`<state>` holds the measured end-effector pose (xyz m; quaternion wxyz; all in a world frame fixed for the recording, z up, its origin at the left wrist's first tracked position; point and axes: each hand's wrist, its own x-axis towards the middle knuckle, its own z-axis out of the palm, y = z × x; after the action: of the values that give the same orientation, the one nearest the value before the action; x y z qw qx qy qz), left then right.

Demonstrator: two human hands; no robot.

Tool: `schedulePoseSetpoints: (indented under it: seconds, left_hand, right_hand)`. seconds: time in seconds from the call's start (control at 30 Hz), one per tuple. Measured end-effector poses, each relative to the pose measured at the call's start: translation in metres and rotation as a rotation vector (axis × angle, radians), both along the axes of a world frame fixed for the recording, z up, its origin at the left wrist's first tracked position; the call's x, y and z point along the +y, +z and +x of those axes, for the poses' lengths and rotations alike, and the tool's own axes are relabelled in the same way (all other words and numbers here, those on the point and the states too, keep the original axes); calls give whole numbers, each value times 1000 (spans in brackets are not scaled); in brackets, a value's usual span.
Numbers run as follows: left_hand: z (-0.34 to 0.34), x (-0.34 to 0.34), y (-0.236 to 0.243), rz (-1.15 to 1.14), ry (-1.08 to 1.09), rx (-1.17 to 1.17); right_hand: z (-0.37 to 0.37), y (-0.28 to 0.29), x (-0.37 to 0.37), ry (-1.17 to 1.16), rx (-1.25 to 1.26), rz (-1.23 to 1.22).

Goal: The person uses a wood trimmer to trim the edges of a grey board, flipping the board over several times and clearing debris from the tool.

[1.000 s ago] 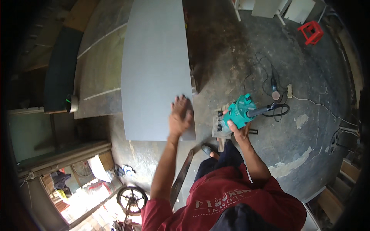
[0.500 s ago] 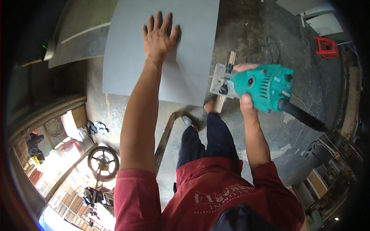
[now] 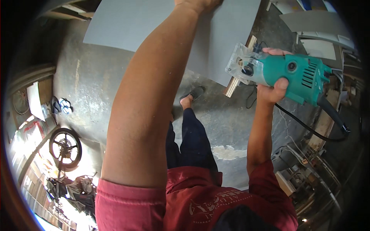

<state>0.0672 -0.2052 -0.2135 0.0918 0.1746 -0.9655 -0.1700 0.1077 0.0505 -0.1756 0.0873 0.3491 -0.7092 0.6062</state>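
The right hand (image 3: 275, 90) grips a green trimmer (image 3: 285, 73) at the grey panel's (image 3: 154, 27) right edge. The left hand (image 3: 196, 4), mostly out of frame, presses the panel steady; its grip cannot be told.

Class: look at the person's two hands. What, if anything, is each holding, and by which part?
The right hand grips the green trimmer router around its motor body. The left hand holds nothing; it rests on the grey board.

A stained grey concrete floor (image 3: 96, 92) spreads below. A spoked wheel (image 3: 65, 148) lies at the lower left in bright daylight; pale boards (image 3: 316, 36) lean upper right.
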Motion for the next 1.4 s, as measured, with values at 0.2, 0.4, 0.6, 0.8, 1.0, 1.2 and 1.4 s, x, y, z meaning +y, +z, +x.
schedulePoseSetpoints:
  seconds: [0.2, 0.4, 0.6, 0.8, 1.0, 1.2, 1.4]
  left_hand:
    - [3, 5, 0, 12, 15, 61]
    - [-2, 3, -8, 15, 35, 81]
    - [-4, 6, -3, 15, 53, 46]
    - [-1, 4, 1, -29, 52, -13]
    - [14, 7, 7, -25, 14, -68]
    - [18, 2, 14, -53, 9, -83]
    - [27, 8, 5, -37, 28, 28]
  right_hand:
    - [5, 2, -14, -26, -34, -102]
    - [16, 7, -13, -41, -139, -61]
    - [22, 2, -26, -147, -164, -204]
    - [22, 0, -38, -218, -137, -263]
    - [14, -3, -38, -239, -82, -255]
    - [-14, 2, -51, -231, -70, -305]
    - [2, 5, -41, -315, -73, -259]
